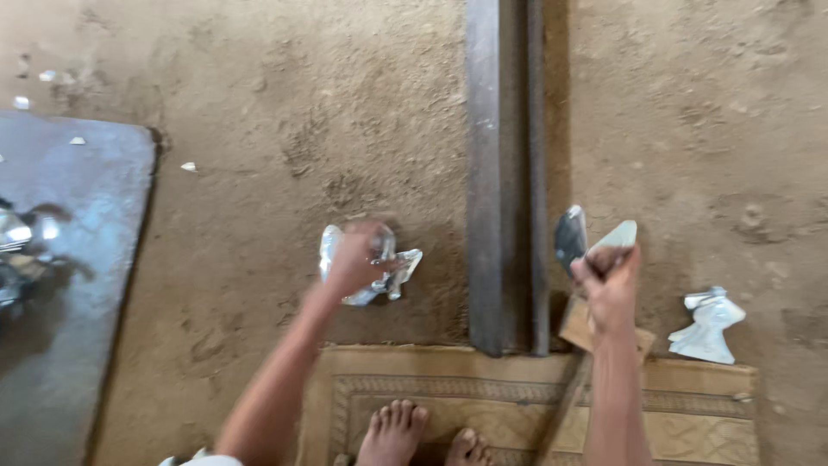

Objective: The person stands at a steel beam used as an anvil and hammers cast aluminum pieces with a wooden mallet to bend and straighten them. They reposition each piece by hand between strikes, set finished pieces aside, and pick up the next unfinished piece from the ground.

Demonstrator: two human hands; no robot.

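Left grip [352, 257]: closed on crumpled silver scrap [398, 269] on dirt floor [259, 173].
Right grip [608, 278]: closed around pale shard [617, 235], beside steel beam [500, 173].

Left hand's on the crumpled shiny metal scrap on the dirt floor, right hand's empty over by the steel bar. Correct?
Not quite. The head view shows the right hand is not empty: its fingers grip flat pieces, one dark and one pale. The rest holds: the left hand is on the crumpled shiny metal scrap on the dirt floor, beside the steel bar.
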